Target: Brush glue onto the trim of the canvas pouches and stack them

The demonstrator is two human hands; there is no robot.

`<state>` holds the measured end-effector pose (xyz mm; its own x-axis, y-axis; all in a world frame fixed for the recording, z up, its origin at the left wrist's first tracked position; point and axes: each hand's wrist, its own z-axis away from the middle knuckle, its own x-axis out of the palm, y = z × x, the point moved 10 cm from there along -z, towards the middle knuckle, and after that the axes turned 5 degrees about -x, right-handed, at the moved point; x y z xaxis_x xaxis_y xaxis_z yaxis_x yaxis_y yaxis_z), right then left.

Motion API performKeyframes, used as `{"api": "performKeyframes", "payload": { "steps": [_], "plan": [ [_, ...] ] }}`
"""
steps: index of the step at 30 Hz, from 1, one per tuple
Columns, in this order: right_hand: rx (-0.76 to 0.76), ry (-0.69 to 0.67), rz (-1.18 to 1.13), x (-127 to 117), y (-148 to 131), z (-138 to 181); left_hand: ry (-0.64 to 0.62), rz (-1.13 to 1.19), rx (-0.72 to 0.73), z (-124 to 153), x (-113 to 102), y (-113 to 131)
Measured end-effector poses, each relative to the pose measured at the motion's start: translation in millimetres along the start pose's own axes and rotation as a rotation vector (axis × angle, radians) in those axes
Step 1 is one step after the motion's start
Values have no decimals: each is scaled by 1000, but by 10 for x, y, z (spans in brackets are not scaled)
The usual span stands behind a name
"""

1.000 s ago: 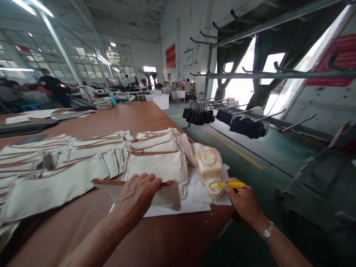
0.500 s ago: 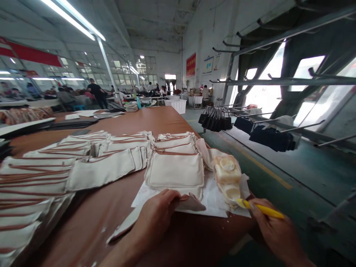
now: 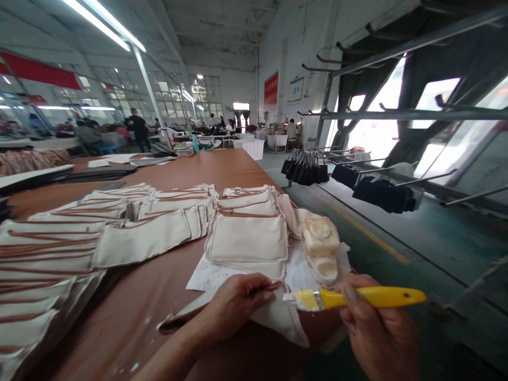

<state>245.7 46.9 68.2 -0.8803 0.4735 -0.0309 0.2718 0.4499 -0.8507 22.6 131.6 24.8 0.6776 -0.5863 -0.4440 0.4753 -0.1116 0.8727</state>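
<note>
My left hand pinches the brown edge of a cream fabric pouch piece, which droops over the table's near edge. In my right hand is a yellow paintbrush, held level by its handle. Its whitish, coated bristles point left and reach the fabric beside my left fingers; whether they touch it I cannot tell. Just beyond the brush, a glue container crusted with yellowish residue sits on white paper. A stack of cream pouches with brown edging lies past my left hand.
Rows of more cream pieces cover the left of the brown tabletop. Dark sheets lie farther back. Beyond the table's right edge stands a metal rack, with black pieces hanging low. Several people work in the distance.
The brush has moved left from the glue container to the fabric by my left hand. My left hand has shifted slightly right, and the held piece now spreads wider below it.
</note>
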Motion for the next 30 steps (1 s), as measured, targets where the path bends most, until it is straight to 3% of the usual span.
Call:
{"api": "performKeyframes", "payload": {
  "steps": [5,9,13,15,19,24,30],
  "plan": [
    [-231,-25,203,129,-240,-109,-23,-32,7,32,52,5],
    [-253,16,298,5,-295,-118,-36,-2,-22,28,73,-28],
    [-322,-59,269,99,-356,-74,-56,31,-26,23,114,-36],
    [-310,-66,246,137,-312,-83,-68,39,-21,37,133,-26],
    [-149,22,185,48,-115,-106,-31,-29,8,101,102,18],
    [-157,-57,161,88,-152,-80,102,-345,202,218,50,205],
    [-101,24,170,-165,-211,-141,334,-807,579,498,127,509]
  ]
}}
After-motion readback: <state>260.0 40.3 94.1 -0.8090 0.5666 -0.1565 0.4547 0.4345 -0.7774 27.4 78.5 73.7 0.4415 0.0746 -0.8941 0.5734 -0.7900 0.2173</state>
